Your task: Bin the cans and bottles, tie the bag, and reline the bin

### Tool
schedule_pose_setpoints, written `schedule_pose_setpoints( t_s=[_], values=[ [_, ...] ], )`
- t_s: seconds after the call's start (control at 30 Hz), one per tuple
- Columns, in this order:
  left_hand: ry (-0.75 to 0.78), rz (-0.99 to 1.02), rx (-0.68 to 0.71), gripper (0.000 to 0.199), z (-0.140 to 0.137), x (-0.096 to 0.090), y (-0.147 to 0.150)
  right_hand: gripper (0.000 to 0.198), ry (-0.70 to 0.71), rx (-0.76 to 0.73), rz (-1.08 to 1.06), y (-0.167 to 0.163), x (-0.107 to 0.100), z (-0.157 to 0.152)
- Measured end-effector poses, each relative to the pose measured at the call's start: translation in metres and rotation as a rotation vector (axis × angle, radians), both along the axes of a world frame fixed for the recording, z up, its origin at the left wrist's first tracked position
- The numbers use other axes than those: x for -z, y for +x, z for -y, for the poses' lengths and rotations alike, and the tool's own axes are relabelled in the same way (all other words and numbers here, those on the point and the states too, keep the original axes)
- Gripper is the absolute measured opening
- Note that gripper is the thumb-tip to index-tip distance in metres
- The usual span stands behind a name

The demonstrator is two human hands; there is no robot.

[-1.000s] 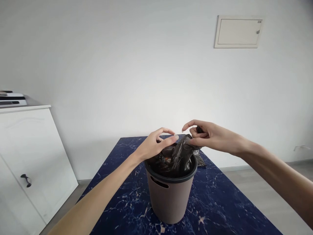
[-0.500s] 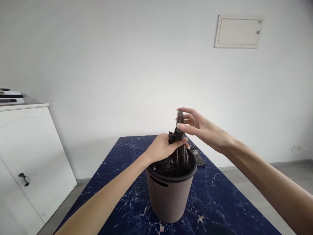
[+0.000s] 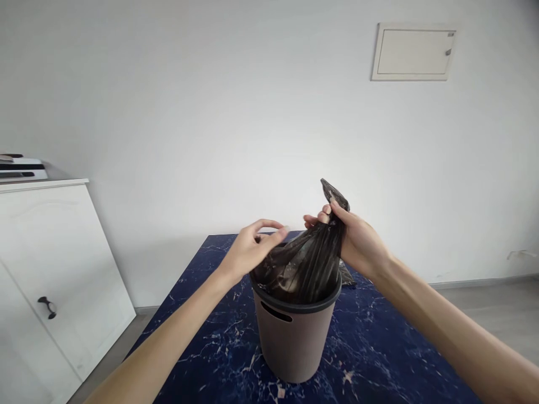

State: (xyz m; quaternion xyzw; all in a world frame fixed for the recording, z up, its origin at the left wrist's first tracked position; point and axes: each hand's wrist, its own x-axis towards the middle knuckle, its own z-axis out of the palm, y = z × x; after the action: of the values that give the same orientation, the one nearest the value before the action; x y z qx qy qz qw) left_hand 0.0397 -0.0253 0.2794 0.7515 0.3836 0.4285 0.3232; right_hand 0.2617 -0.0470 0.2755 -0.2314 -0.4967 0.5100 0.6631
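1. Tearing of the thin, dark bag (image 3: 322,264) as the likeliest trouble, caused by strain on the long folds stretched between bin (image 3: 295,342) and right grip (image 3: 362,241).
2. Snagging as a lesser danger, with film lying close against the dark rim (image 3: 304,308).
3. Tipping of bin also possible, from a hard sideways pull, with no grip seen on its wall.
4. Spilling of contents, should the neck slip from a one-sided hold or gape at the left.
5. On the right: clenched around the bag's bunched neck, with a loose tail poking above the thumb.
6. On the left: left grip (image 3: 246,252) over the rim, thumb and forefinger curved beside bag; impossible to tell whether pinching film.
7. Inside bin: bag, with lower part below rim and neck well above it. Inside bag: something pale, apparently showing through film, too dim to name.
8. On blue bench (image 3: 219,348): bin, upright; behind it to the right, a dark packet (image 3: 347,276), partly hidden, contents unclear.
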Motion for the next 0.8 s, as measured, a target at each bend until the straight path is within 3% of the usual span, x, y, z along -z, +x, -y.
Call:
schedule_pose_setpoints(
  t_s=[0.1, 0.2, 0.37, 0.5, 0.6, 0.7, 0.8],
  values=[
    [-0.199, 0.215, -0.080, 0.045, -0.011, 0.004, -0.017, 0.041, 0.039, -0.079, -0.024, 0.011, 0.002, -0.005],
    [-0.297, 0.374, -0.094, 0.048, -0.020, 0.008, -0.027, 0.042, 0.060, -0.156, 0.197, 0.014, 0.002, -0.003],
    [-0.244, 0.349, -0.005, 0.039, -0.017, 0.000, -0.027, 0.042, 0.162, -0.333, 0.688, 0.002, -0.008, 0.008],
    [-0.178, 0.317, 0.019, 0.031, -0.006, -0.014, -0.012, 0.043, 0.179, -0.419, 0.903, -0.017, -0.015, 0.011],
    [-0.116, 0.256, -0.005, 0.028, -0.001, -0.023, 0.000, 0.045, 0.180, -0.423, 0.997, -0.031, -0.015, 0.010],
    [-0.043, 0.184, -0.012, 0.030, 0.001, -0.024, 0.004, 0.049, 0.127, -0.335, 0.988, -0.037, -0.013, 0.009],
    [-0.002, 0.280, -0.020, 0.037, -0.001, -0.016, -0.003, 0.052, 0.066, -0.286, 0.895, -0.035, -0.011, 0.007]
  ],
)
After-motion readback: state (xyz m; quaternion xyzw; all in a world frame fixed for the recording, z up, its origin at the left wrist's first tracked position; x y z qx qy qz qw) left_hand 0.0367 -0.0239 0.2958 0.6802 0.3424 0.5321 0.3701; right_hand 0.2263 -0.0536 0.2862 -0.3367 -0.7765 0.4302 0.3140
